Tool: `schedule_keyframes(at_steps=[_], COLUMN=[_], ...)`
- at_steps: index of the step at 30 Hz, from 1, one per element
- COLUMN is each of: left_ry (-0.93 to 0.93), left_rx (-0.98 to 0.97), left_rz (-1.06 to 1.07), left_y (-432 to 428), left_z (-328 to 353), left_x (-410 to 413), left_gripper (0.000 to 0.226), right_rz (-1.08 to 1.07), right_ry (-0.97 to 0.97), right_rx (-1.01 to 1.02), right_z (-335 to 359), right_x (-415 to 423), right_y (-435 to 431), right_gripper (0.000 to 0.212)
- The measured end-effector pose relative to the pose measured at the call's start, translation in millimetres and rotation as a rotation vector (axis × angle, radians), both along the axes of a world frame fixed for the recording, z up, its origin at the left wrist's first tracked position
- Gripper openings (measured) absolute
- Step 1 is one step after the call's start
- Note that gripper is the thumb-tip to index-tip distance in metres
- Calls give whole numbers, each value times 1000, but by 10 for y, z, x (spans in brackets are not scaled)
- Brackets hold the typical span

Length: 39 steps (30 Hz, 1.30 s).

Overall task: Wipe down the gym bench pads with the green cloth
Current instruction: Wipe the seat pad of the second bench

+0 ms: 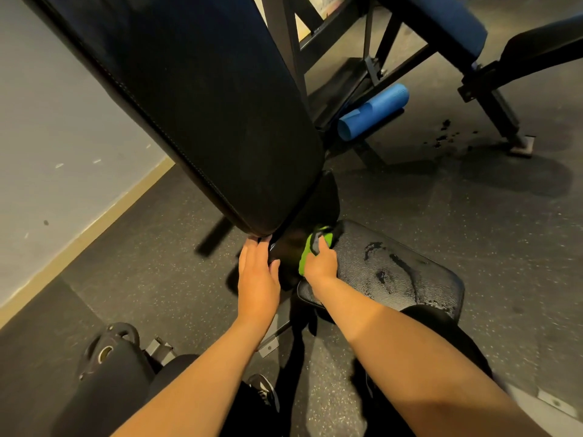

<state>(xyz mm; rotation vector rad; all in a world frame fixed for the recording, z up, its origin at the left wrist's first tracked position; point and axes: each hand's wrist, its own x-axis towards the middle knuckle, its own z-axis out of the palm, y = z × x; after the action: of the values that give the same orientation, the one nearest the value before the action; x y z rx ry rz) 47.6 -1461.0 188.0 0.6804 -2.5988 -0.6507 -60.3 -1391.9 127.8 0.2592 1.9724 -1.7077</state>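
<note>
The green cloth (304, 257) is gripped, bunched, in the right hand (320, 264) just below the centre of the frame. It is pressed onto the end of the seat pad (410, 279) nearest the back pad (205, 105). The left hand (258, 274) is laid flat, fingers straight, against the lower tip of the back pad. Wet streaks are seen across the seat pad, so it is judged partly wiped. No wetness can be made out on the tall back pad, which probably is yet to be done.
</note>
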Motion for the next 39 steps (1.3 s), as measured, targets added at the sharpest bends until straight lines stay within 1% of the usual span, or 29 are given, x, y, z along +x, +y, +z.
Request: schedule_keyframes(at_steps=[3, 6, 9, 12, 14, 15, 18, 21, 22, 23, 24, 25, 26, 29, 31, 32, 34, 35, 39], left_ry=[3, 7, 18, 33, 48, 50, 13, 1, 2, 2, 3, 4, 4, 6, -6, -7, -20, -29, -20], left_rx=[-10, 6, 18, 51, 67, 75, 80, 98, 106, 109, 105, 99, 97, 108, 111, 122, 135, 143, 213], left_rz=[-29, -12, -18, -34, -58, -65, -58, -33, -29, -26, -26, -29, -32, -35, -39, -36, -47, -49, -45], left_y=[-20, -12, 18, 20, -3, -28, -69, -71, -65, -64, -68, -75, -82, -89, -97, -106, -105, -123, -95], left_z=[1, 19, 48, 69, 55, 38, -20, -65, -81, -94, -101, -106, -114, -120, -130, -121, -108, -104, -39], left_x=[2, 2, 1, 7, 15, 18, 52, 69, 66, 62, 55, 48, 49, 48, 30, 63, 55, 47, 108], left_gripper=[57, 56, 55, 54, 50, 49, 52, 54, 53, 53, 52, 52, 52, 52, 52, 53, 54, 56, 67], right_rz=[4, -68, -26, -32, 3, 8, -26, -5, 13, -6, -67, -154, -174, -234, -124, -65, -77, -98, -72], right_ry=[-100, -74, 128, 343, 449, 463, 457, 431, 414, 402, 346, 264, 222, -35, -70, -49, 7, 50, 314], right_rx=[75, 48, 68, -113, -177, -185, -94, 105, 160, 235, 236, 206, 172, 130, 110, 152, 124, 102, 19], right_z=[-83, 44, 265, 576, 672, 670, 546, 344, 277, 204, 158, 55, -27, -83, -70, -22, 116, 160, 515], right_x=[33, 98, 162, 229, 260, 270, 308, 221, 198, 184, 188, 194, 212, 234, 256, 285, 299, 300, 384], right_y=[-50, -103, -72, -12, -13, -34, -74, -83, -93, -120, -147, -176, -162, -210, -204, -213, -189, -195, -84], right_gripper=[58, 54, 53, 45, 43, 44, 48, 49, 43, 30, 13, 12, 19, 27, 45, 53, 56, 54, 38])
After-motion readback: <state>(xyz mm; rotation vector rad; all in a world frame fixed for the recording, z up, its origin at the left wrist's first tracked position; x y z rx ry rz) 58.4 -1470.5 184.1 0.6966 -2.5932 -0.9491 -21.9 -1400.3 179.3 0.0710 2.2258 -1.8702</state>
